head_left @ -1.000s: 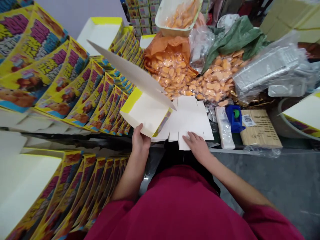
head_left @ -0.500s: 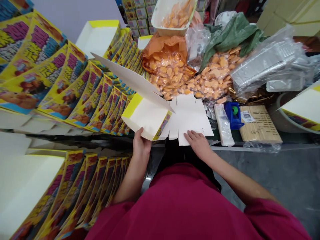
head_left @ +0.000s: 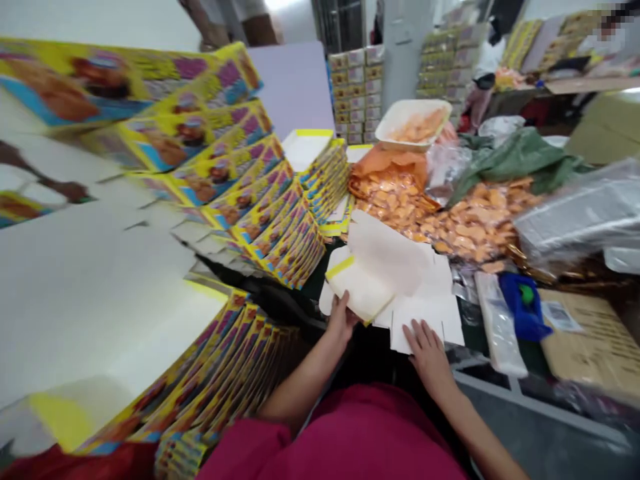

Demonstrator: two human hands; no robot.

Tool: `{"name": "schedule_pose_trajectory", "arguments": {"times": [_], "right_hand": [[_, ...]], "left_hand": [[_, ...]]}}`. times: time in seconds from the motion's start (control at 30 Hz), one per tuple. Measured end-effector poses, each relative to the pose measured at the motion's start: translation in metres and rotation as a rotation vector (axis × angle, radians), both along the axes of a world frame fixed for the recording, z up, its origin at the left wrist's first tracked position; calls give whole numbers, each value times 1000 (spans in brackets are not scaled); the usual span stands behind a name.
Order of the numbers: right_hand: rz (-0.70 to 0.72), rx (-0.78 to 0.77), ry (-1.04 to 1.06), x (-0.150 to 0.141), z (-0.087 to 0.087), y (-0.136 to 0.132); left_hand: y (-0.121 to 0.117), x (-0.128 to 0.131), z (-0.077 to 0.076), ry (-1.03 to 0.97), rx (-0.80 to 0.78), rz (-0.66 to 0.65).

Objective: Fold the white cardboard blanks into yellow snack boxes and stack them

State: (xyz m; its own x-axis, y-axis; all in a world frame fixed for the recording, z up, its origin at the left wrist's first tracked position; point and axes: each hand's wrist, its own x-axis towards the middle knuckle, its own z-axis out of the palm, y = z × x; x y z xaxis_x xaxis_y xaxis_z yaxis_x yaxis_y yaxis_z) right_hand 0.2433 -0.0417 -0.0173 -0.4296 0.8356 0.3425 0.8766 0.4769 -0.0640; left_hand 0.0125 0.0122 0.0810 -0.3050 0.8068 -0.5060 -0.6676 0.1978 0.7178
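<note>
Head | left grip [head_left: 341,323] pinching box [head_left: 361,288] | right grip [head_left: 429,352] spread on cardboard [head_left: 444,300] | orange packets [head_left: 480,223] beyond, stacked cartons [head_left: 250,210] leftward

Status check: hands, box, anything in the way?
Left hand gripping open box, near edge. Right hand resting on flat white cardboard. Nested boxes to the left, blue dispenser to the right; nothing seen blocking either hand.

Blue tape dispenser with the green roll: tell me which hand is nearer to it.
Right. The right hand touches the flat white cardboard left of the dispenser; the left hand is farther left, holding the yellow-edged white box.
</note>
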Motion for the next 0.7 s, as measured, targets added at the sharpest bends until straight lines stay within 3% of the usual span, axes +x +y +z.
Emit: {"name": "schedule_pose_trajectory", "arguments": {"times": [0.17, 0.37, 0.47, 0.57, 0.7], "right_hand": [[-38, -4, 63, 7, -23, -12], [-22, -55, 378, 2, -18, -31], [-48, -193, 630, -7, -12, -44], [-107, -425, 822, -14, -4, -59], [-189, -617, 1006, -17, 12, -69]], "left_hand": [[-15, 7, -13, 47, -97, -55], [-48, 16, -21, 15, -76, -147], [-59, 23, -28, 21, -75, -183], [-66, 28, -33, 16, -85, -189], [-72, 29, -28, -21, -64, -171]]}}
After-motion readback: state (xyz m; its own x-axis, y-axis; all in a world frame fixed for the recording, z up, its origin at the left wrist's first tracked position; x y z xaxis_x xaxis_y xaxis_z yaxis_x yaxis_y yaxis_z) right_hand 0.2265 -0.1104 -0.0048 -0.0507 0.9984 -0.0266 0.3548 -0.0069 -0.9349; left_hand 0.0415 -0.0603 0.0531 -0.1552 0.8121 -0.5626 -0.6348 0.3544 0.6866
